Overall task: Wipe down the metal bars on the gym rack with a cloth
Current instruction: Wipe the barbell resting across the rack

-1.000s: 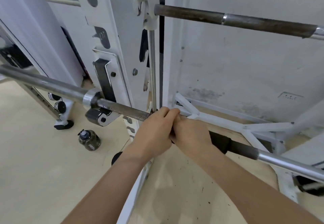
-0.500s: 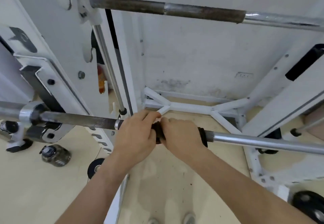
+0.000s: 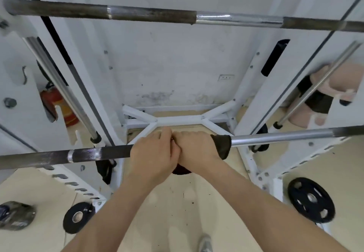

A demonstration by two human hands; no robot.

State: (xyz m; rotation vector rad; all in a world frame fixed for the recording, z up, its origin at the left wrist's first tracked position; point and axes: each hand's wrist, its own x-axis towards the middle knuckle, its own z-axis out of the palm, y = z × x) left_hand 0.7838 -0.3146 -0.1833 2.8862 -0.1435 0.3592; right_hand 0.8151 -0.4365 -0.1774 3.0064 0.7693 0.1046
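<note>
Fingers (image 3: 166, 134) curled: left hand (image 3: 152, 153) on bar (image 3: 98, 154), right hand (image 3: 195, 146) on cloth (image 3: 221, 145).

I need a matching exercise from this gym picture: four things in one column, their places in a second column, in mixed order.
Things: 1 cloth; 2 fire extinguisher; 3 large weight plate; 4 bottle.
Places: a floor, lower left corner; b wrapped round the lower bar under the right hand; c behind the left upright; d floor, far right.
Pairs: 1-b; 2-c; 3-d; 4-a.
</note>
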